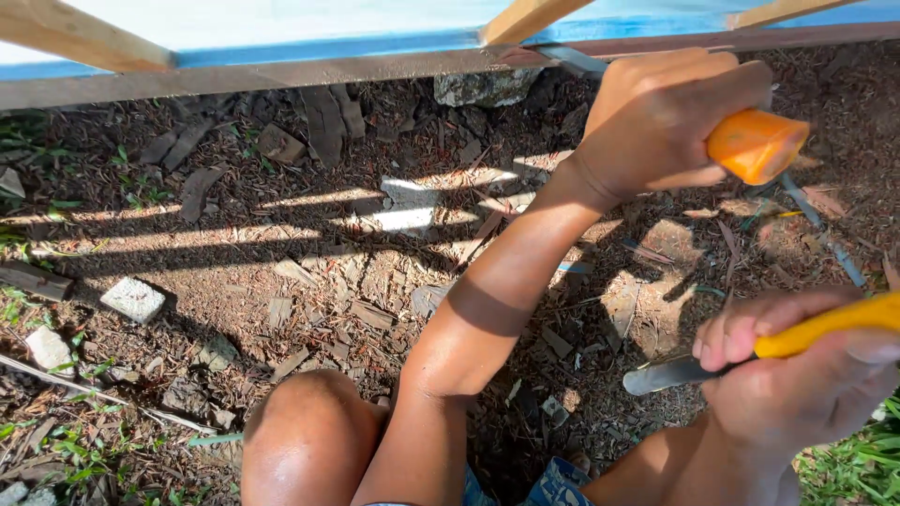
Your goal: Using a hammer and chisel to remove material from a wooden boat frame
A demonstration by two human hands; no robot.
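Left hand [670, 117], far right in the scene, is fisted tight around an orange tool handle [757, 145] whose butt juts out to the right; its working end is hidden behind the hand near the wooden frame board [281, 73]. Right hand [806, 384], near right, is clamped on a yellow-handled knife [750, 354], thumb on the handle, the grey blade pointing left over the bark-littered soil [309, 272]. Bare knee [309, 440] sits near centre.
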